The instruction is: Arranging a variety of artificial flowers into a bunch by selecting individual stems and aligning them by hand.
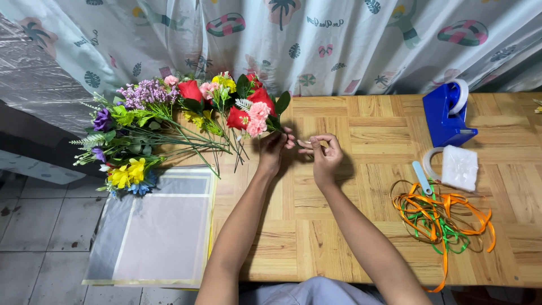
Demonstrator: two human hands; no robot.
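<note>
Mid-table, the left hand (272,151) pinches a red-and-pink flower sprig (255,113) low on its stem, while the right hand (323,153) pinches something too small to tell; the sprig looks light, springy, best gripped there.

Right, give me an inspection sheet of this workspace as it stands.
Surface: wooden table, block pattern.
Job's things: flower stem at the left hand's fingers; pile of mixed flowers at the table's left end.
Clutter: blue tape dispenser, tape roll, white packet, orange and green ribbon, wrapping sheets overhanging the edge.
Hands: left hand and right hand meet, fingers pinched.
Cables: nothing seen.
Surroundings: printed curtain, tiled floor.
</note>
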